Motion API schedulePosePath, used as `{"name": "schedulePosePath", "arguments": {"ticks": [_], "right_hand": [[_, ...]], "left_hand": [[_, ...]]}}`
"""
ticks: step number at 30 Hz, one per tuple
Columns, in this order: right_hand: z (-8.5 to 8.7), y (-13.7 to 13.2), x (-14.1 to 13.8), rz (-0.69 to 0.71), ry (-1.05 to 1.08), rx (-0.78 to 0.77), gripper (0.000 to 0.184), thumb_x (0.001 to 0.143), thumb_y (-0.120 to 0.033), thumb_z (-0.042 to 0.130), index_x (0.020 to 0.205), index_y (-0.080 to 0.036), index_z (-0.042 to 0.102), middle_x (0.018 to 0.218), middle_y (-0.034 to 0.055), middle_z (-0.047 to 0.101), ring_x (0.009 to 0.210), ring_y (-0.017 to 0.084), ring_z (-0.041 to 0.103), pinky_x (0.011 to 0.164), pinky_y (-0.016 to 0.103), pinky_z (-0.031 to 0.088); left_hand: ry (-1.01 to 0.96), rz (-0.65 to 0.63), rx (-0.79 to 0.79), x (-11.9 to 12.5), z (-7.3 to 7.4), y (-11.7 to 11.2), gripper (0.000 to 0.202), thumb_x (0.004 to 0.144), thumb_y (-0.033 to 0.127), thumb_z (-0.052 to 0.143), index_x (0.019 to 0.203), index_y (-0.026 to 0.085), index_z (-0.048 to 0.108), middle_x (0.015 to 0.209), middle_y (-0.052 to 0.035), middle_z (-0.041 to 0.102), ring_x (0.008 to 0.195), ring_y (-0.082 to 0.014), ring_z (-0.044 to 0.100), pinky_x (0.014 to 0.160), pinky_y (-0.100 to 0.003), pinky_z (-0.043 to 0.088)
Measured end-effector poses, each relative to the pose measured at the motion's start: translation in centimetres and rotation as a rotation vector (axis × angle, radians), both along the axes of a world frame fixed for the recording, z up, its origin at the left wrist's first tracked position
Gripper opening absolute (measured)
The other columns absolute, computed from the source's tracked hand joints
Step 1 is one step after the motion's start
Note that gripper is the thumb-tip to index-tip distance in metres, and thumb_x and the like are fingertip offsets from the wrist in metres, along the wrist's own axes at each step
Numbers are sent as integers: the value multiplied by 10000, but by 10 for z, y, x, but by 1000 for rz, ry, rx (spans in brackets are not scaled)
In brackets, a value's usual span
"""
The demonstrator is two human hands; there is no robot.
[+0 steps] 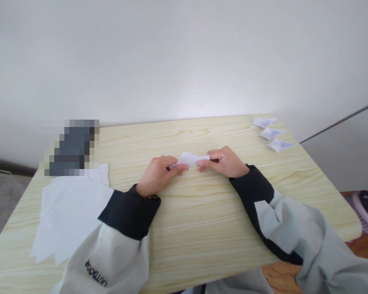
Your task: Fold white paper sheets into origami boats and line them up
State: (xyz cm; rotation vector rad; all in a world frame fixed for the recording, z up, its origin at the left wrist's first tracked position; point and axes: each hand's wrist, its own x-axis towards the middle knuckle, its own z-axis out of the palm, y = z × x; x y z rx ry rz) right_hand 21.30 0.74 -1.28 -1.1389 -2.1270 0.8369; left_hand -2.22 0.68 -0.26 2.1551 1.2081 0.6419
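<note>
A small folded piece of white paper [190,159] is held between both hands just above the pale wooden table [202,220], near its middle. My left hand [159,174] pinches the paper's left end with closed fingers. My right hand [225,162] pinches the right end, thumb and fingers pressed together. Both arms wear grey sleeves with dark cuffs.
A loose stack of white paper sheets [67,214] lies at the table's left. Three small folded paper pieces [271,133] sit in a row at the far right corner. A blurred dark object [72,149] stands at the back left. A white wall rises behind the table.
</note>
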Motion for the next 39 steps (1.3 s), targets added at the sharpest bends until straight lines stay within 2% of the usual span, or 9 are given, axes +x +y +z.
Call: {"name": "schedulePosePath", "arguments": {"ticks": [3, 6, 12, 14, 17, 22, 25, 31, 39], "right_hand": [[-3, 3, 12, -92, 31, -66, 365, 851, -470, 556, 740, -190, 764, 548, -4, 639, 469, 83, 458, 465, 225, 309], [-5, 5, 23, -160, 106, -72, 333, 860, -441, 550, 801, -191, 763, 779, 33, 733, 606, 119, 575, 566, 232, 409], [-3, 1, 13, -100, 91, -71, 322, 818, -453, 597, 817, -167, 745, 784, 45, 724, 619, 126, 576, 531, 232, 383], [-3, -2, 6, -68, 95, -67, 322, 789, -450, 634, 865, -152, 729, 732, 32, 698, 585, 111, 550, 518, 223, 370], [-3, -3, -1, -53, 34, -9, 329, 802, -439, 622, 700, -138, 706, 568, 0, 611, 501, 81, 472, 483, 216, 322], [-4, -2, -2, -48, 14, -37, 362, 839, -423, 584, 654, -140, 713, 558, 1, 616, 476, 69, 451, 470, 210, 304], [-4, -2, 0, -58, -13, -59, 375, 836, -436, 586, 641, -144, 717, 505, -15, 575, 443, 60, 396, 445, 213, 265], [-1, -1, 2, -82, -21, -74, 368, 837, -436, 590, 654, -152, 734, 427, -47, 469, 414, 48, 309, 432, 225, 210], [0, -2, 1, -115, 18, -60, 410, 841, -472, 570, 659, -147, 742, 425, -50, 433, 423, 47, 282, 439, 235, 203]], "left_hand": [[-5, 55, -19, -4, -2, 0, 404, 830, 482, 527, 604, 162, 626, 545, 23, 548, 521, -102, 442, 517, -224, 332], [-17, 58, -38, -6, -3, 0, 419, 839, 493, 514, 620, 154, 628, 557, 21, 547, 527, -102, 448, 510, -221, 326], [3, 20, -17, -2, -1, 0, 411, 840, 472, 517, 592, 160, 621, 559, 16, 559, 537, -106, 465, 524, -223, 334], [9, -3, 1, 0, 0, 0, 403, 832, 473, 527, 588, 167, 624, 551, 18, 562, 536, -108, 471, 526, -224, 337], [8, -49, 28, 1, -1, 1, 407, 824, 478, 543, 573, 168, 623, 543, 22, 573, 525, -101, 469, 534, -222, 340], [29, -15, 35, 1, -4, 2, 424, 798, 499, 573, 547, 161, 622, 523, 25, 564, 518, -98, 457, 530, -225, 329], [11, 16, 10, -2, -6, 2, 408, 773, 523, 599, 594, 161, 659, 550, 19, 588, 538, -108, 478, 522, -226, 332], [-10, -67, -47, -7, -4, 4, 322, 821, 453, 567, 727, 188, 725, 676, 16, 666, 620, -125, 548, 567, -219, 378], [-55, 164, -49, -3, -5, -1, 346, 763, 497, 622, 747, 178, 754, 600, 17, 665, 532, -108, 516, 505, -216, 357]]}}
